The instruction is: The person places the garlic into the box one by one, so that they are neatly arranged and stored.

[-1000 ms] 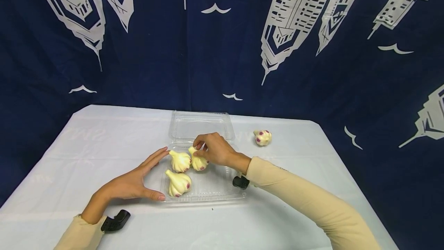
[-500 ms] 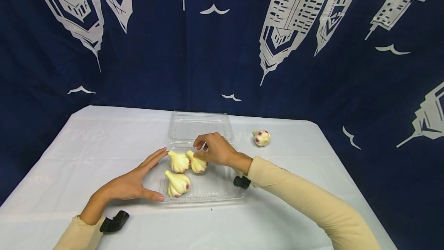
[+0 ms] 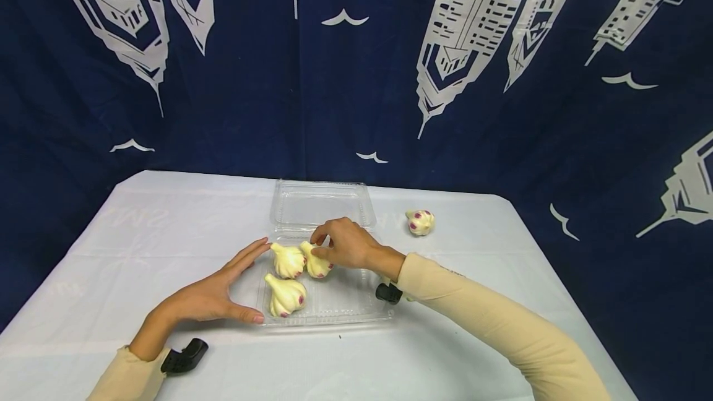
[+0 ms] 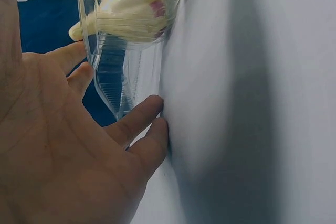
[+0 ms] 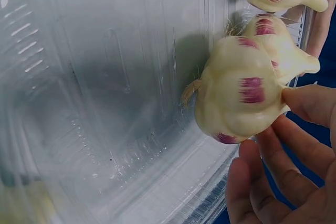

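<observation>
My right hand pinches a cream garlic bulb with purple patches near its neck, thumb on one side and fingers on the other. That bulb sits inside the base of a clear plastic clamshell container, close against a second garlic bulb. A third garlic bulb lies nearer the front left corner of the base. My left hand is spread along the container's left side, thumb at the front corner and fingers toward the back. In the left wrist view, the fingertips lie right beside the clear wall.
The container's lid is folded back behind the base. Another garlic bulb lies on the white table to the back right. A blurred yellowish shape shows at the right wrist view's corner. A dark blue curtain hangs behind.
The right-hand garlic bulb has come slightly lower and toward me in the container. My right fingers have dipped a little with it. The left hand has stayed in place.
</observation>
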`<action>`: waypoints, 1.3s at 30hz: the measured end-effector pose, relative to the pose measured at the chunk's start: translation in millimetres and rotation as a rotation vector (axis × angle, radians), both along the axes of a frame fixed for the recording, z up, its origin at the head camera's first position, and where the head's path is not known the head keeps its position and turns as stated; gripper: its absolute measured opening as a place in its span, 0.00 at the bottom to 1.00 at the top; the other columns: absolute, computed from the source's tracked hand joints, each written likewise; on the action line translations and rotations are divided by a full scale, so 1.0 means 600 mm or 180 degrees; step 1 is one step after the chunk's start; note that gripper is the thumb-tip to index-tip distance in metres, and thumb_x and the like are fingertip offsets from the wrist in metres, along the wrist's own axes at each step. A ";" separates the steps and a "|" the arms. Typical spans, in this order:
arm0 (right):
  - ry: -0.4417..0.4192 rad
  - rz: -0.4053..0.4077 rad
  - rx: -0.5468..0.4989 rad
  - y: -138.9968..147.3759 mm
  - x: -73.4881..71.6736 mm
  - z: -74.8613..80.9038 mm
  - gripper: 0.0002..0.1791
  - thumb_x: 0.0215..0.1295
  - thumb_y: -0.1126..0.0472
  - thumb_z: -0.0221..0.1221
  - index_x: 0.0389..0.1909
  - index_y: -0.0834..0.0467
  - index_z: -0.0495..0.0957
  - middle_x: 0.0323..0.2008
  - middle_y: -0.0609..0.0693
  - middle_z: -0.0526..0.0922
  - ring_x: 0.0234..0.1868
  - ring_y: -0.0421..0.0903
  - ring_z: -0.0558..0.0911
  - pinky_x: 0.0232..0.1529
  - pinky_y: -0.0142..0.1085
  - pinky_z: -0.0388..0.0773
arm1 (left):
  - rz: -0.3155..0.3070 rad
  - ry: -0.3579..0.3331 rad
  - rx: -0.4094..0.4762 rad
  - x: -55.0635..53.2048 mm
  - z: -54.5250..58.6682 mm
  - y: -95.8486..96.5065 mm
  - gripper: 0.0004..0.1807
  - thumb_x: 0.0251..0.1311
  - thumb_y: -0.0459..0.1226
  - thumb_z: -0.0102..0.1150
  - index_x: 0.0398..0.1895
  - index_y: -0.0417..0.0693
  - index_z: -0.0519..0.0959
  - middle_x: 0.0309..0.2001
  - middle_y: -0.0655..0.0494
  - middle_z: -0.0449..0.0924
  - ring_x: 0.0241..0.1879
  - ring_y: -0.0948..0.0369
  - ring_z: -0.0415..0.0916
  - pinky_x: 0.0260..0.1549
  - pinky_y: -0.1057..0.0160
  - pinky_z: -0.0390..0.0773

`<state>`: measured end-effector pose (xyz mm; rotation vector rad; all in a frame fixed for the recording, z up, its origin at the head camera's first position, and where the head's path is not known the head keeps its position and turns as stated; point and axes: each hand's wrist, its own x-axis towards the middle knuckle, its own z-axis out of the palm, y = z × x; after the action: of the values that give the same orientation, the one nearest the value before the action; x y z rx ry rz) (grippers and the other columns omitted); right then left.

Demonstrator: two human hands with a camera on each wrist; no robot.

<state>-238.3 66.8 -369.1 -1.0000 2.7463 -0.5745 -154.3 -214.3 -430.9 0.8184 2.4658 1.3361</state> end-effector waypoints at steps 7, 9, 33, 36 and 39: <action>0.0115 -0.0115 0.0057 -0.002 0.000 0.001 0.09 0.66 0.56 0.64 0.44 0.51 0.87 0.39 0.44 0.88 0.32 0.38 0.79 0.30 0.32 0.76 | 0.0007 0.0004 0.0008 -0.001 -0.002 0.000 0.65 0.46 0.49 0.80 0.81 0.53 0.44 0.82 0.46 0.34 0.78 0.37 0.32 0.65 0.23 0.45; 0.0132 -0.0135 0.0059 -0.002 0.000 0.001 0.08 0.66 0.56 0.64 0.43 0.51 0.87 0.39 0.45 0.88 0.32 0.39 0.79 0.30 0.32 0.76 | 0.0008 0.0007 0.0006 -0.001 -0.003 0.000 0.65 0.46 0.48 0.80 0.81 0.55 0.44 0.82 0.46 0.34 0.78 0.37 0.32 0.65 0.23 0.45; 0.0306 -0.0119 -0.0078 0.019 -0.005 0.011 0.05 0.66 0.53 0.64 0.36 0.48 0.86 0.34 0.40 0.87 0.31 0.36 0.80 0.33 0.31 0.77 | 0.0011 -0.0027 0.0022 0.001 0.001 0.003 0.65 0.46 0.48 0.80 0.81 0.50 0.45 0.81 0.45 0.33 0.78 0.36 0.32 0.65 0.23 0.44; 0.0352 -0.0057 -0.0146 0.036 -0.006 0.013 0.04 0.66 0.54 0.64 0.37 0.48 0.86 0.34 0.41 0.86 0.32 0.37 0.80 0.35 0.30 0.78 | 0.0022 -0.0025 0.0001 0.002 0.002 0.003 0.65 0.46 0.48 0.80 0.81 0.51 0.45 0.82 0.47 0.33 0.78 0.37 0.32 0.65 0.23 0.45; 0.0394 0.0094 -0.0278 0.057 -0.008 0.014 0.05 0.66 0.57 0.64 0.39 0.52 0.86 0.35 0.43 0.87 0.33 0.39 0.82 0.35 0.29 0.78 | 0.0029 -0.0025 -0.0003 0.002 0.003 0.003 0.65 0.46 0.48 0.80 0.81 0.52 0.45 0.82 0.48 0.33 0.78 0.37 0.32 0.65 0.23 0.45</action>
<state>-242.9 100.8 -360.5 -1.1300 2.8296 -0.6539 -153.1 -212.7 -429.3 0.8011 2.4668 1.3385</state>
